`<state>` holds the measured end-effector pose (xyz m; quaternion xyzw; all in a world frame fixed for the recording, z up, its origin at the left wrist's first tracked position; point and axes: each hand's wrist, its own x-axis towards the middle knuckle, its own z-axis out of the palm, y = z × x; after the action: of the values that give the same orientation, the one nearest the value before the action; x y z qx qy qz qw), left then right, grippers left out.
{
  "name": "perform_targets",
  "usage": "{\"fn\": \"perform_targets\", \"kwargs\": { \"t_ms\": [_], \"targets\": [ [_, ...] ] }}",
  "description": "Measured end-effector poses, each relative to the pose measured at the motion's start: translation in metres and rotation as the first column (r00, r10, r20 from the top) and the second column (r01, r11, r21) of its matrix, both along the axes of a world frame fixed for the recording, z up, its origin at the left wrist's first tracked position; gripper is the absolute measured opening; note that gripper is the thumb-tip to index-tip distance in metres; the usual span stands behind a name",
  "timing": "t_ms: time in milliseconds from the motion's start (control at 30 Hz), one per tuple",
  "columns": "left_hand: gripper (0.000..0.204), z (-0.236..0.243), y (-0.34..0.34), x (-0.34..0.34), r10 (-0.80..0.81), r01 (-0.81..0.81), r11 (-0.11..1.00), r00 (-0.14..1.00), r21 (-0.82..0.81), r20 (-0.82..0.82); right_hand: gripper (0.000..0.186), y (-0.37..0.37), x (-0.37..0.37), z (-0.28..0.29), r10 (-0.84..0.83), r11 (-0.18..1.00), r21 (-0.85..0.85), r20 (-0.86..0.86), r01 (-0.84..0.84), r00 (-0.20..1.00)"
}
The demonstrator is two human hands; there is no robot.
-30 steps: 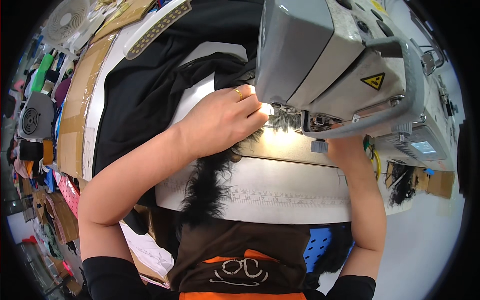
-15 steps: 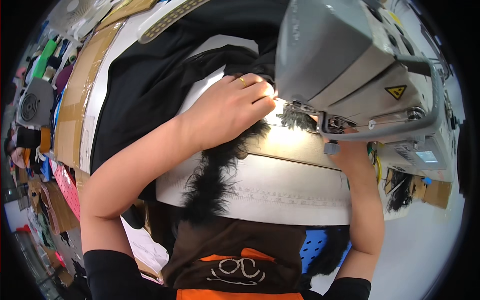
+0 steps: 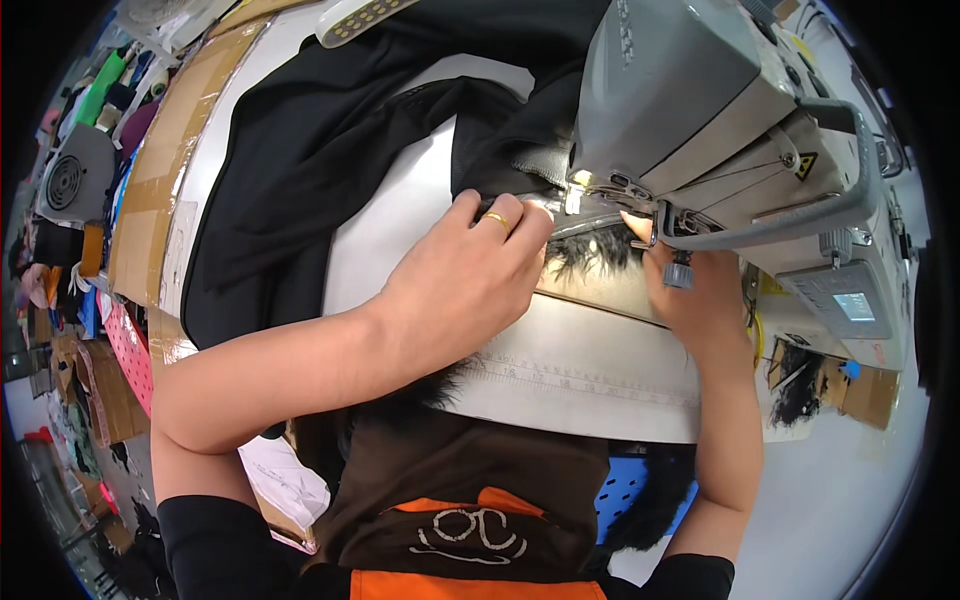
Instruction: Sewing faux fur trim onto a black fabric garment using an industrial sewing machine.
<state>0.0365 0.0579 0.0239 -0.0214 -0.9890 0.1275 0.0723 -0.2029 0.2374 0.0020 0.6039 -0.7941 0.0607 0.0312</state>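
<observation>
Black fur trim (image 3: 590, 252) lies under the sewing machine (image 3: 700, 110) head, mid-desk (image 3: 600, 370); looks soft, light, slippery, best pinched at its edge; left hand (image 3: 470, 285) presses it flat, fingers curled; right hand (image 3: 690, 290) steadies it, grip unclear; black cloth (image 3: 330, 160) far left.

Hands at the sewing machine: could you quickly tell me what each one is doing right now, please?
Left hand: fingers curled, pressing the black fabric near the needle.
Right hand: flat beside the black fur under the machine head; grip cannot be told.
</observation>
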Motion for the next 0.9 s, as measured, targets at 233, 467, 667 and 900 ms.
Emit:
{"fn": "perform_targets", "kwargs": {
  "t_ms": [233,467,667,900],
  "targets": [
    [0.03,-0.01,-0.004,0.001,-0.004,0.014,0.997,0.993,0.08,-0.12,0.036,-0.018,0.029,0.009,0.284,0.943,-0.24,0.215,-0.232,0.934],
    [0.041,-0.019,-0.019,0.014,-0.066,0.152,0.943,0.957,0.297,-0.282,0.047,-0.004,-0.012,-0.017,0.327,0.938,0.098,0.06,-0.331,0.943],
    [0.036,-0.014,-0.024,0.009,-0.073,0.162,0.946,0.95,0.28,-0.302,0.057,-0.005,-0.006,-0.005,0.21,0.977,-0.019,0.264,-0.212,0.941],
    [0.027,-0.016,-0.039,-0.008,-0.116,0.185,0.943,0.962,0.276,-0.248,0.05,0.0,-0.003,0.007,0.157,0.987,-0.035,0.309,-0.154,0.938]
  ]
}}
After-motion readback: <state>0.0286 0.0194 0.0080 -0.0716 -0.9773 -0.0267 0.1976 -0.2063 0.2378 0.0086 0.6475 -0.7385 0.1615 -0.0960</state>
